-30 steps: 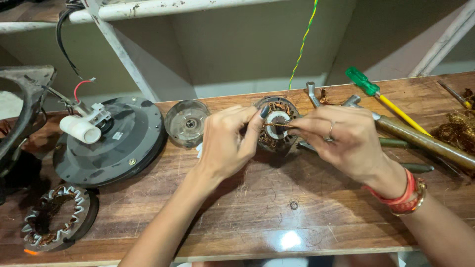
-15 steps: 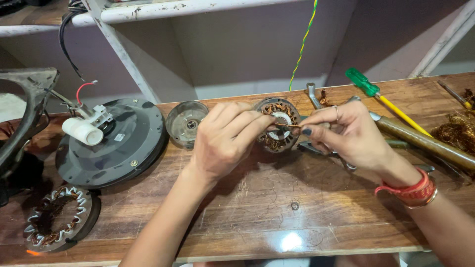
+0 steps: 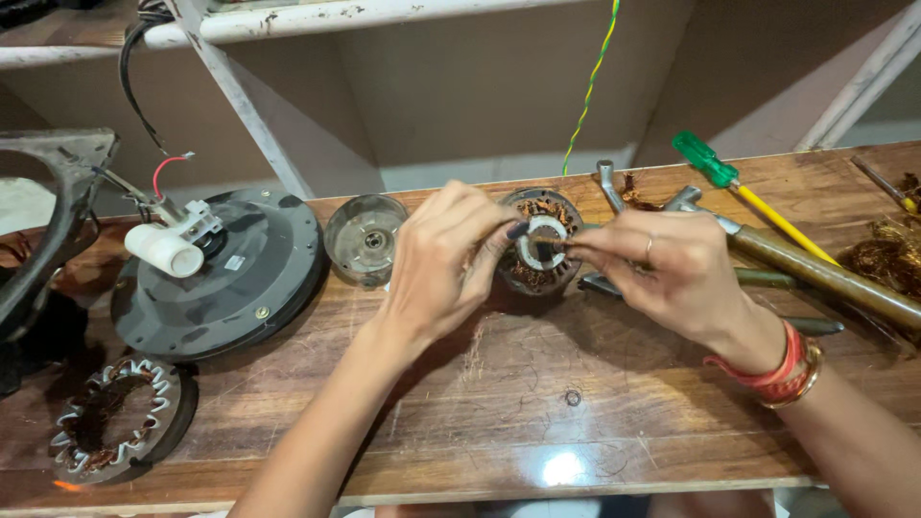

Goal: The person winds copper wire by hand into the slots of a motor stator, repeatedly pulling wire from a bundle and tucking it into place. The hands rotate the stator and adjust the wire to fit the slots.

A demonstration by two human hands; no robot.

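A small round motor stator [image 3: 540, 251] with copper windings and a pale centre ring sits on the wooden bench [image 3: 537, 432] between my hands. My left hand [image 3: 446, 259] curls around its left side, thumb resting on the rim. My right hand [image 3: 662, 269] reaches in from the right, with its fingertips pinched at the stator's centre on what looks like a thin strand of copper wire; the strand is too fine to make out clearly.
A dark round fan motor housing [image 3: 230, 278] with a white capacitor [image 3: 163, 249] lies left, a clear round cap [image 3: 365, 238] beside it. A larger stator core [image 3: 115, 422] sits at front left. A green-handled screwdriver [image 3: 739, 187], metal tools [image 3: 815, 273] and loose copper wire [image 3: 883, 254] lie right.
My view has shifted slightly; both hands stay at the small stator, with my right fingertips drawn closer to its centre and my left hand closed further around its side.
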